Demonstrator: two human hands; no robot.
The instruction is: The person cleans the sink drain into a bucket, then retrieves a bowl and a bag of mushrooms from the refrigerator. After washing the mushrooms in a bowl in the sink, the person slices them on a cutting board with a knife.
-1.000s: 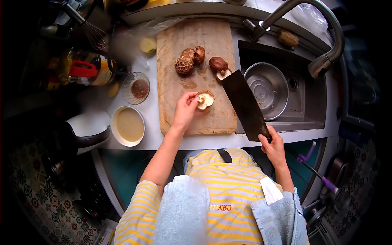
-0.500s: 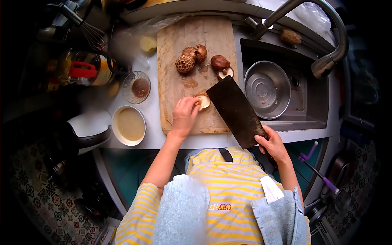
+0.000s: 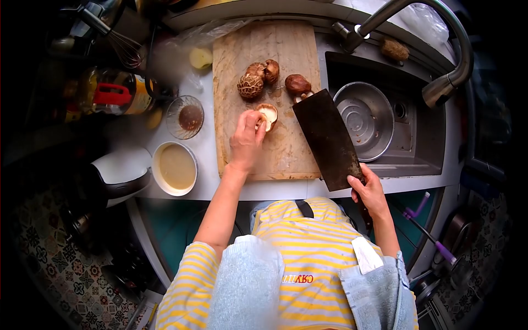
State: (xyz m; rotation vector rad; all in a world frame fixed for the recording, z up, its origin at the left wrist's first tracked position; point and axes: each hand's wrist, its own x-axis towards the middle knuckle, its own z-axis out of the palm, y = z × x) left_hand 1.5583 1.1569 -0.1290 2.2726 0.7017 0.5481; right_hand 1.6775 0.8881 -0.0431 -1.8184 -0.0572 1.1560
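My left hand (image 3: 247,137) is over the wooden cutting board (image 3: 300,159), its fingers closed on a shiitake mushroom (image 3: 270,114) whose pale underside faces up. Whether the fingertips pinch its stem or its rim I cannot tell. In my right hand (image 3: 371,195) is the handle of a cleaver (image 3: 330,140). The dark, wide blade slants over the board's right edge and the sink's near left corner. Further back on the board sit several brown shiitake mushrooms (image 3: 250,86), one of them a darker cap (image 3: 297,84) near the blade tip, with pale pieces under it partly hidden.
A metal bowl (image 3: 378,144) stands in the sink (image 3: 426,124), under the curved faucet (image 3: 440,91). Left of the board are a glass bowl (image 3: 175,118) with brown liquid and a white bowl (image 3: 192,181) with cloudy tan liquid. A plastic bottle (image 3: 113,94) with a red handle lies behind.
My left hand has moved slightly back and left with the mushroom, which now shows its underside more fully. The cleaver has shifted right, away from the mushroom.
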